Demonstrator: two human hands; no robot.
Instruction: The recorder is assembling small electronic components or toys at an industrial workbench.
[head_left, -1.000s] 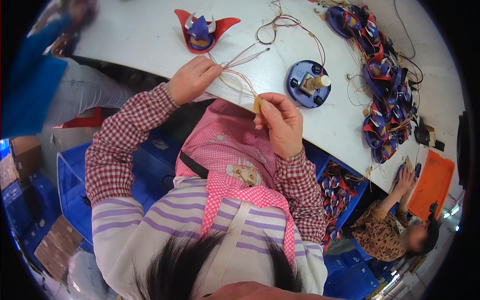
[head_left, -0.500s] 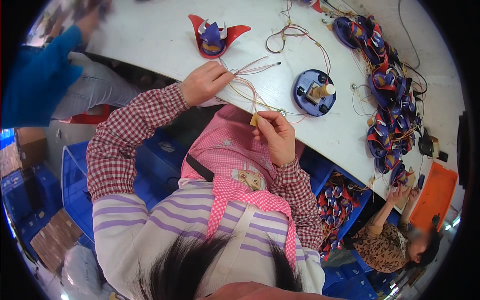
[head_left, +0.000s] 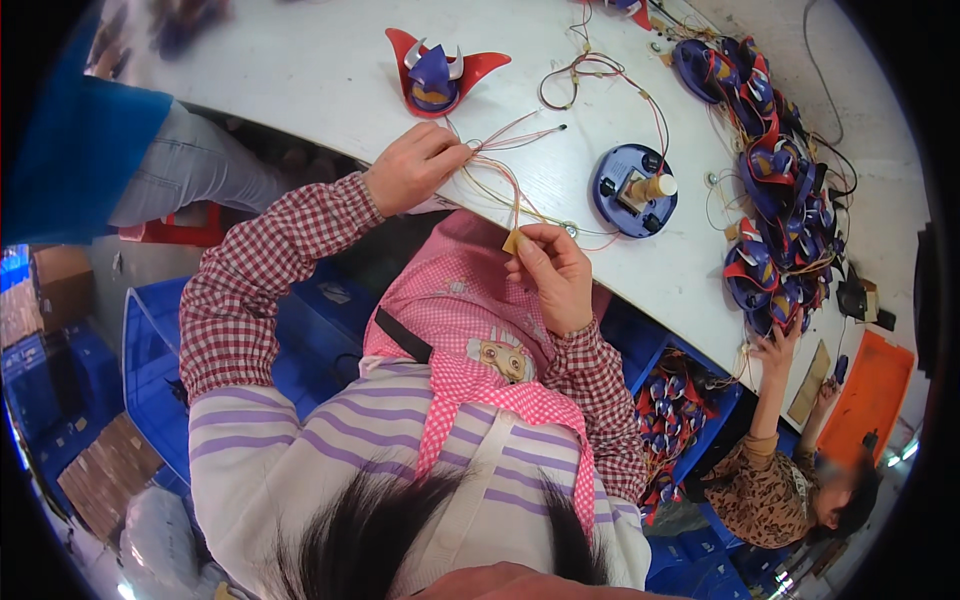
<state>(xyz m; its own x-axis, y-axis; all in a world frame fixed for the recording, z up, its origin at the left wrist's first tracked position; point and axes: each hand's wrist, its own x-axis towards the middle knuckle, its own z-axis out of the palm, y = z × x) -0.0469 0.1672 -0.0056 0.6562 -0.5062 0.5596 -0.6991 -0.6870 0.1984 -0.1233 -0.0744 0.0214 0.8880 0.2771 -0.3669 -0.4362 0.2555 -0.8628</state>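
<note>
Since the earlier frame, little has been shifted: the left hand (head_left: 410, 168) is still kept at the worktop's near edge and the right hand (head_left: 553, 270) just below that edge, with the thin wires (head_left: 500, 175) stretched between them as before.

The left hand is closed around a bundle of these thin red and yellow wires, whose loose ends are fanned out to the right across the white worktop (head_left: 300, 70). The right hand is pinched shut, with a small tan board (head_left: 513, 242) held between thumb and fingertips, and the wires are seen running up from it to the left hand.

A red and blue winged toy piece (head_left: 438, 72) is stood on the worktop just beyond the left hand. A round blue base (head_left: 632, 190) with a pale knob is set to the right of the wires. Further right, a heap of red and blue parts (head_left: 775, 180) tangled with wires is piled. A co-worker's hand (head_left: 778, 345) is raised to that heap's lower end.
</note>
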